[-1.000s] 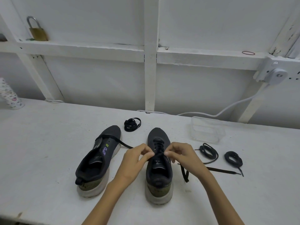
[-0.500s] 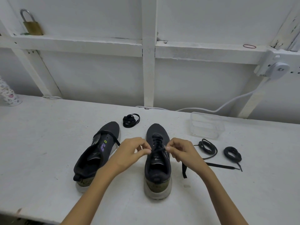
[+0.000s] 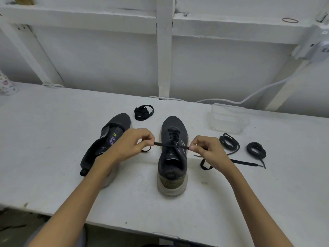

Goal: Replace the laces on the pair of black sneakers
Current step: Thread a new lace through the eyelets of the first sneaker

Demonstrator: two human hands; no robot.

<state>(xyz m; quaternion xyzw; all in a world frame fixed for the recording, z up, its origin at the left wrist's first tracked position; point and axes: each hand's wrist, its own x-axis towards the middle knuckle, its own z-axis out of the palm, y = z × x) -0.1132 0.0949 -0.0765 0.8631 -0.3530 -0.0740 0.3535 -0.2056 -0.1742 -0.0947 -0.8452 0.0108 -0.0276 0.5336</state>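
The sneakers [image 3: 172,152] look like matt black knit cloth; the worktop [image 3: 53,148] is rough, white-painted; the box [image 3: 228,118] is clear glossy plastic.

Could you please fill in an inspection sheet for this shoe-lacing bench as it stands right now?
Surface: white table, scuffed.
Job's things: middle sneaker partly laced, toe pointing away from the person; other sneaker to its left, angled; held lace stretched taut across the middle sneaker.
Clutter: rear coiled lace behind the sneakers; two right coiled laces; clear container; patterned cup at the left edge.
Grippers: left hand and right hand each pinch the held lace.
Cables: white cable runs along the wall foot up to a white device.
Surroundings: white timber-framed wall; rubber band on its ledge.
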